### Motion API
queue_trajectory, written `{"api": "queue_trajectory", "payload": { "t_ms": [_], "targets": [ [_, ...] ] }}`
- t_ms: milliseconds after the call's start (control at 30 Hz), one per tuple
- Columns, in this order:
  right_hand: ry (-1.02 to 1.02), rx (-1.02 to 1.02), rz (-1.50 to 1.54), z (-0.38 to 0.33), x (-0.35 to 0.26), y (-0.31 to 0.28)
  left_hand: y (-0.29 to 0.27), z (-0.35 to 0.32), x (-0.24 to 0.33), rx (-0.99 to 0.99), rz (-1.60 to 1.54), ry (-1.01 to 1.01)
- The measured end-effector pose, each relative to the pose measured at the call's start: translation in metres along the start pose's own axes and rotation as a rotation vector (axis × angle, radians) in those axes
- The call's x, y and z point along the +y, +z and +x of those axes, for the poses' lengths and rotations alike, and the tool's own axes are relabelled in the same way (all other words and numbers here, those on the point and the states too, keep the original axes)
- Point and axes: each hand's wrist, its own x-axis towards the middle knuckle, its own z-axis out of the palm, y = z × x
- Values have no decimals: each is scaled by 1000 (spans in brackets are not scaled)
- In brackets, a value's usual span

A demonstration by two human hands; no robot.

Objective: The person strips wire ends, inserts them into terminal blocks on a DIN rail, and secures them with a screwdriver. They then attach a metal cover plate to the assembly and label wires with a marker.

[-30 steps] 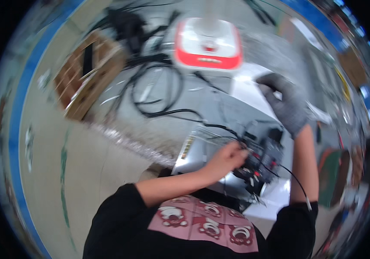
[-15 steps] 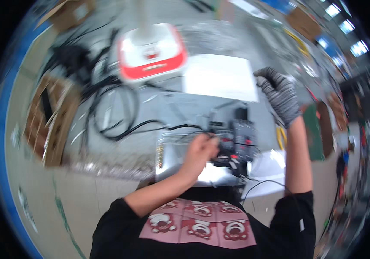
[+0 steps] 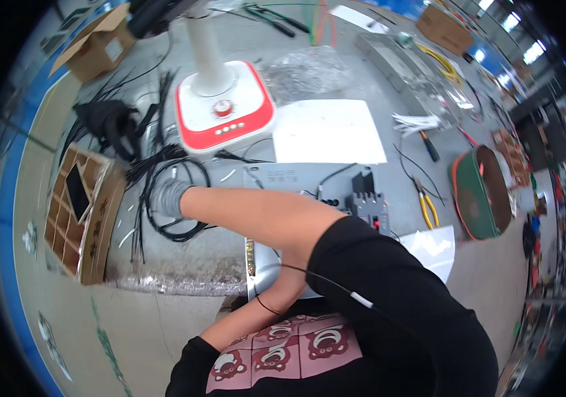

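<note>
The right arm in its black sleeve is stretched across the body to the person's left, and the grey-gloved right hand [image 3: 167, 197] is set down on the coil of black cable [image 3: 174, 198] lying on the grey tabletop [image 3: 184, 255]. The gloved fingers are curled over the coil's upper side, but whether the grip is closed on the cable cannot be told. The left hand is hidden under the right upper arm; only the bare left forearm [image 3: 266, 311] is seen, so its grip cannot be told either.

Just behind the reaching forearm a silver metal panel [image 3: 283, 177] lies flat, with a grey block-shaped breaker [image 3: 369, 208] at its far end from the grip. On the other side of the grip, a brown cardboard box with dividers [image 3: 81, 212] stands near the coil, and loose black cable ties [image 3: 157, 106] are scattered just beyond. Directly beyond the grip stands the red-and-white base of a fan [image 3: 225, 114]. A white sheet of paper [image 3: 328, 131] is laid beside that base, and yellow-handled pliers [image 3: 426, 206] lie well apart, past the breaker.
</note>
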Motion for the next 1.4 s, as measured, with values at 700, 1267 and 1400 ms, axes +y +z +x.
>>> {"api": "queue_trajectory", "payload": {
  "t_ms": [700,1267,1400],
  "targets": [
    [657,381,770,-429,-25,-92,75,18,27,299,576,381],
    [537,-47,921,-452,18,-88,64,12,42,204,1066,213],
    [496,4,1057,-453,23,-75,62,19,49,135,1138,204]
  ]
}}
